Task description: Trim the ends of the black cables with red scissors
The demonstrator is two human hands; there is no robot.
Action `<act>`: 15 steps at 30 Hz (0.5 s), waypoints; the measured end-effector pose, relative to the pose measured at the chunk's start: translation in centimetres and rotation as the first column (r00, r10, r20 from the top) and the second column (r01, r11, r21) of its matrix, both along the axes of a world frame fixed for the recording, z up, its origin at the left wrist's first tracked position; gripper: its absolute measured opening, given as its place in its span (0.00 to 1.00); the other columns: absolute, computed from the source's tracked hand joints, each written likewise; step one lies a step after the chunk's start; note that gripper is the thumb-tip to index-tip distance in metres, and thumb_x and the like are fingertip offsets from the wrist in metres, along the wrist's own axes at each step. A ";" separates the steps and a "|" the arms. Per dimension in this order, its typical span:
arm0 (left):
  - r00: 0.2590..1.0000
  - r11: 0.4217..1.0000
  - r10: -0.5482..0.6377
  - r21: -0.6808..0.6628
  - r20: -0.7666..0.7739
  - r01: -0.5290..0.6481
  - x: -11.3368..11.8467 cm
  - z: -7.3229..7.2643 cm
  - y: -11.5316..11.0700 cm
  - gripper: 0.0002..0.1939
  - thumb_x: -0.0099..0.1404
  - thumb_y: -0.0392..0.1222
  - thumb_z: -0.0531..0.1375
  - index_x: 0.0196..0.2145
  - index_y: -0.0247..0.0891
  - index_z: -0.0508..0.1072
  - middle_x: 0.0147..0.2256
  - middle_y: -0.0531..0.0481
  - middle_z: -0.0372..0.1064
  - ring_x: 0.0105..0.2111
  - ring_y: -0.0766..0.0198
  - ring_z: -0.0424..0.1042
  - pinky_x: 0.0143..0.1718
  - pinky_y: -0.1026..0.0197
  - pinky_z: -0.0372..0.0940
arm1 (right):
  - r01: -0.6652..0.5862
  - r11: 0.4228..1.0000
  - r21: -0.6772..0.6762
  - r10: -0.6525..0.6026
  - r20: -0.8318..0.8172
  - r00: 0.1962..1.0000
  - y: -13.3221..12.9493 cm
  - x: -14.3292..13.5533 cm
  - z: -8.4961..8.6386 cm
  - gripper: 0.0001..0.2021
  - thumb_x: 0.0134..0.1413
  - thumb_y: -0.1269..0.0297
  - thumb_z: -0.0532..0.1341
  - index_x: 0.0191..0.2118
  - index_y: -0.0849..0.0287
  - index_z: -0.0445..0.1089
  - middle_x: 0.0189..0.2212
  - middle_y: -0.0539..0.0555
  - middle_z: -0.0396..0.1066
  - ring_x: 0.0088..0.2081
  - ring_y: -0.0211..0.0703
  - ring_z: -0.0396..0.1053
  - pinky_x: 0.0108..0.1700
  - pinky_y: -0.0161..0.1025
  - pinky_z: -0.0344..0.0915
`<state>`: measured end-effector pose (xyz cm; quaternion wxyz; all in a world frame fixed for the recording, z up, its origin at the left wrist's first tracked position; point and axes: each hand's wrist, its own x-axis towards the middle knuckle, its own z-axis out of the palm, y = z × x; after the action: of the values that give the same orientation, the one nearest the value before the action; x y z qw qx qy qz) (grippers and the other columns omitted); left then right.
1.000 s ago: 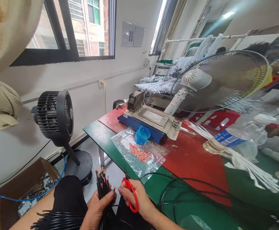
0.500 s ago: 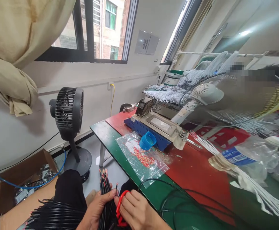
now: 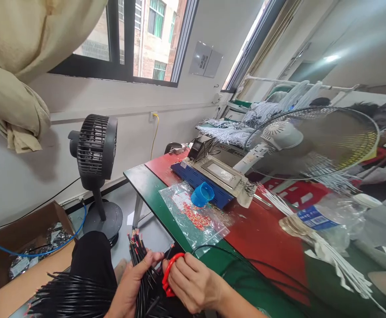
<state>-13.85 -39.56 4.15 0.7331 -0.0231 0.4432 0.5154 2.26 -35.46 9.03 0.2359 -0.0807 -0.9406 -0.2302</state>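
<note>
We find the left hand wrapped firmly round a bundle of black cables, held tips-up above the lap, while the right hand is closed round the red-handled scissors; the blades are hidden, so we cannot tell whether they are apart or together. As for progress, many tips in the bundle show red and coppery inner wire, which we judge to be the finished part; one cable end stands away from the rest, between the two hands, and seems to be the one being worked. A further pile of black cables lies across the lap, some with reddish tips (whether they are done or waiting, we cannot say), so what is left stays uncertain. Counting, we get one pair of scissors, one blue cup, one clear bag, one cardboard box and two fans, one grey, one white; the black cables overlap too much to number.
</note>
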 end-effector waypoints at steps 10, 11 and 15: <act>0.991 0.980 -0.086 0.185 0.105 0.066 -3.7 -3.0 0.2 0.19 0.46 0.49 0.68 0.35 0.40 0.70 0.14 0.64 0.52 0.11 0.78 0.49 0.18 0.66 0.56 | 0.654 0.756 0.023 -0.487 -0.648 0.586 5.1 12.1 6.7 0.05 0.49 0.67 0.62 0.24 0.56 0.72 0.18 0.50 0.68 0.24 0.37 0.66 0.30 0.37 0.63; 0.989 0.983 -0.083 0.171 0.123 0.061 -3.9 -3.8 0.2 0.18 0.46 0.47 0.69 0.33 0.41 0.70 0.14 0.64 0.52 0.11 0.78 0.48 0.18 0.66 0.56 | 0.700 0.701 -0.136 -0.528 -0.760 0.380 5.6 13.3 7.5 0.05 0.49 0.64 0.61 0.26 0.57 0.72 0.20 0.52 0.68 0.24 0.38 0.65 0.29 0.38 0.62; 0.984 0.993 -0.067 0.102 0.163 0.051 -4.2 -6.7 0.7 0.16 0.43 0.42 0.69 0.31 0.42 0.72 0.16 0.61 0.54 0.13 0.76 0.53 0.23 0.63 0.60 | 0.361 0.813 -0.457 -0.442 -0.888 -0.130 7.5 14.9 9.6 0.11 0.50 0.58 0.59 0.34 0.61 0.68 0.24 0.54 0.67 0.22 0.36 0.64 0.24 0.37 0.61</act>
<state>-18.00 -38.81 -2.50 0.7827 -0.0171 0.3553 0.5108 17.17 -28.00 18.60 0.7293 -0.5049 -0.4397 -0.1405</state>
